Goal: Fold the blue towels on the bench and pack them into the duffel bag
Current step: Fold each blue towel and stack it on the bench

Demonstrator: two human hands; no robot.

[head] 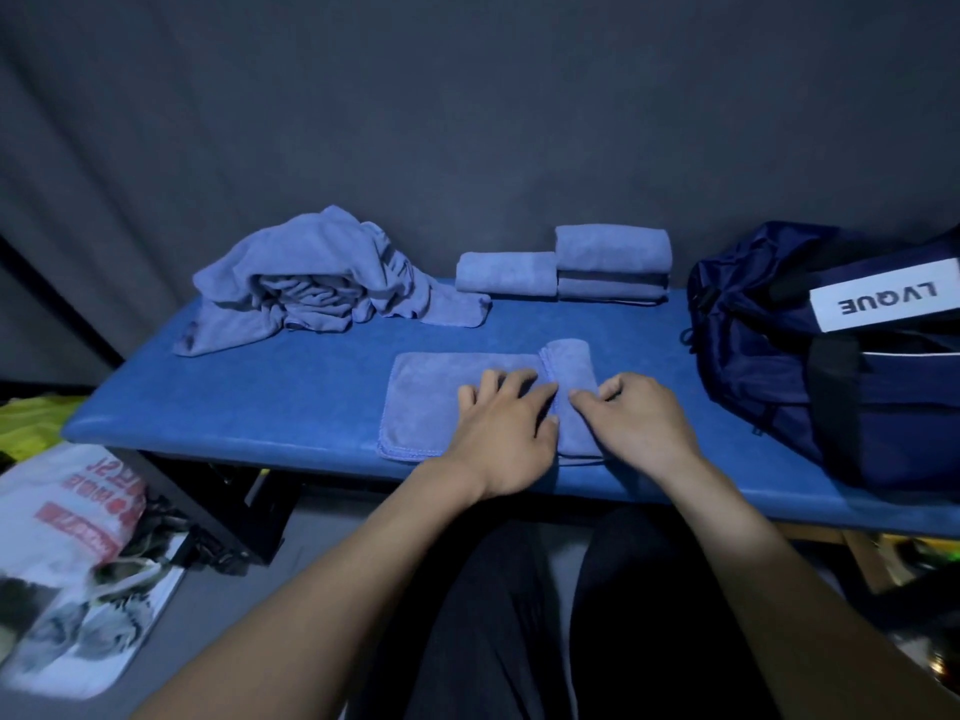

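Heap of unfolded towels at far left of bench; half-rolled towel near front edge, left hand flat on it with fingers spread. Right hand beside it, fingers curled on rolled part. Folded towels behind; duffel bag far right.

You face a dark grey fabric backdrop, creased at its left side, in dim, bluish light. Below you, a grey floor carries a printed white plastic bag at left, with yellow-green cloth behind it and a pale wooden leg at right.
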